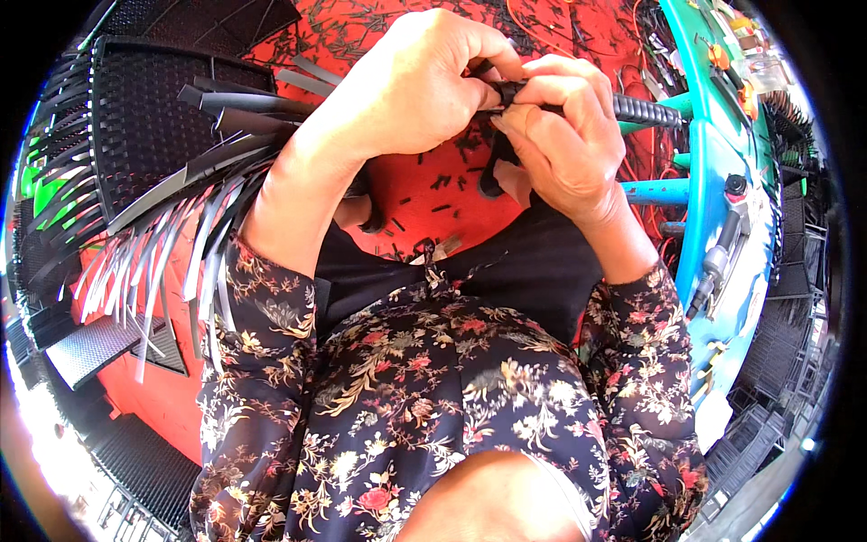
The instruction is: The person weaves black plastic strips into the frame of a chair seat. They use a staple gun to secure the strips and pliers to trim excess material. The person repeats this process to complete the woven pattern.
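My left hand (411,86) and my right hand (569,144) meet at the upper middle, both closed in a pinch on a black flat strip (508,93). The strip bends around a bar between my fingertips; my fingers hide part of it. To the right of my right hand juts a black bar wrapped in ribbed strip (646,110). Behind my left forearm, a bundle of loose black and grey strips (185,226) fans out and hangs down. These strips lie beside a black woven panel (149,126) at the left.
Short black offcuts (433,185) litter the red floor (397,221). At the right stands a blue-green table (700,226) holding a dark power tool (718,253) and orange-handled tools (718,56). Black woven pieces (135,461) are stacked at the lower left, and more lie beyond the table.
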Tool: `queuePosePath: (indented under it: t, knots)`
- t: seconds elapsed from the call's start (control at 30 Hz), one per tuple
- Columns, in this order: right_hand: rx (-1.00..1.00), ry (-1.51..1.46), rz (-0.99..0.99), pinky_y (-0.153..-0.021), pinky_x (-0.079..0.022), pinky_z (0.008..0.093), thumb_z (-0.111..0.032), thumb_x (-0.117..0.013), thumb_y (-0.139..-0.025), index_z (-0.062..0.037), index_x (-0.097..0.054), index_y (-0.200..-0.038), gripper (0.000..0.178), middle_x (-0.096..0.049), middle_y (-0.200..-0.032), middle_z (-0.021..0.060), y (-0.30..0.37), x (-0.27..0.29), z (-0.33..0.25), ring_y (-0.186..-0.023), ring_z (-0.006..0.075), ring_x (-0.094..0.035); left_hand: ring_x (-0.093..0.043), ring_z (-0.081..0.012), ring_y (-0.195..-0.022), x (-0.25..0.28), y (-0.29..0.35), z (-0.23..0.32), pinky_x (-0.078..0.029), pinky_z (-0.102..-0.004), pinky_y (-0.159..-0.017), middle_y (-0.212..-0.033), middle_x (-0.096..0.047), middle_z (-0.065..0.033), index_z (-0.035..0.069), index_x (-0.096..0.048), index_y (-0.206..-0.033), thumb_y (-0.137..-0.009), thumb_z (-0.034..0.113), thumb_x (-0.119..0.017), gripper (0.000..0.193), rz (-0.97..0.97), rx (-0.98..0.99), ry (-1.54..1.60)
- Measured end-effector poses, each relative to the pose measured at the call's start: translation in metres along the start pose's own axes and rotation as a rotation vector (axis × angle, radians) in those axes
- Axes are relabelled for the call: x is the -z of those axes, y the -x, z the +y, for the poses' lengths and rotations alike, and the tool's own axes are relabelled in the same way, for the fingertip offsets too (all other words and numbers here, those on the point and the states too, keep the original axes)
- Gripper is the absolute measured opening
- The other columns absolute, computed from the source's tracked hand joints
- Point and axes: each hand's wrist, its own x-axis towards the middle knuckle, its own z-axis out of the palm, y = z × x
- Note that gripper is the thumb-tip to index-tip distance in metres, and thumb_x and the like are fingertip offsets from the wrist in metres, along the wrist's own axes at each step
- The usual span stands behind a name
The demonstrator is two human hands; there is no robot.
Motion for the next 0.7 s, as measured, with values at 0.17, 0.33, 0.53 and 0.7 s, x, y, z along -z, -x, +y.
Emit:
queuePosePath:
  t: [0.17, 0.33, 0.53, 0.7]
  knots:
    - [-0.011, -0.116, 0.003, -0.075, -0.047, 0.0373, 0.002, -0.074, -0.062, -0.0039, -0.06, -0.078, 0.022, -0.064, -0.089, 0.007, -0.005, 0.021, -0.001, -0.083, 0.026, -0.063, -0.058, -0.0061, -0.077, 0.001, -0.002, 0.0, -0.048, -0.0227, -0.073, -0.083, -0.065, -0.0021, 0.0, -0.068, -0.102, -0.077, -0.008, -0.062, 0.026, 0.007, -0.037, -0.034]
    - [-0.015, -0.189, -0.072, -0.07, -0.051, 0.0368, 0.002, -0.073, -0.064, -0.0019, -0.059, -0.083, 0.023, -0.063, -0.088, 0.0108, -0.012, 0.026, 0.001, -0.079, 0.0278, -0.063, -0.058, -0.0061, -0.075, -0.008, 0.003, 0.001, -0.048, -0.0217, -0.071, -0.08, -0.064, -0.0019, 0.001, -0.066, -0.108, -0.076, -0.008, -0.062, 0.033, 0.074, -0.106, -0.127]
    - [-0.163, -0.252, -0.209, -0.066, -0.053, 0.0335, 0.002, -0.071, -0.07, -0.0026, -0.06, -0.088, 0.021, -0.063, -0.09, 0.0114, -0.021, 0.032, 0.007, -0.078, 0.0289, -0.064, -0.065, -0.0322, -0.076, -0.018, 0.003, 0.007, -0.052, -0.0364, -0.069, -0.077, -0.065, -0.015, 0.005, -0.067, -0.094, -0.071, -0.001, -0.061, 0.024, 0.31, -0.093, -0.116]
    - [-0.313, -0.315, -0.397, -0.066, -0.049, 0.0264, 0.001, -0.063, -0.084, 0.0002, -0.059, -0.086, 0.004, -0.063, -0.084, 0.0044, -0.038, 0.037, 0.014, -0.073, 0.0137, -0.06, -0.064, -0.0293, -0.077, -0.016, 0.01, 0.021, -0.048, -0.0349, -0.065, -0.084, -0.063, -0.0181, -0.001, -0.063, -0.087, -0.072, -0.009, -0.058, 0.017, 0.393, -0.036, 0.028]
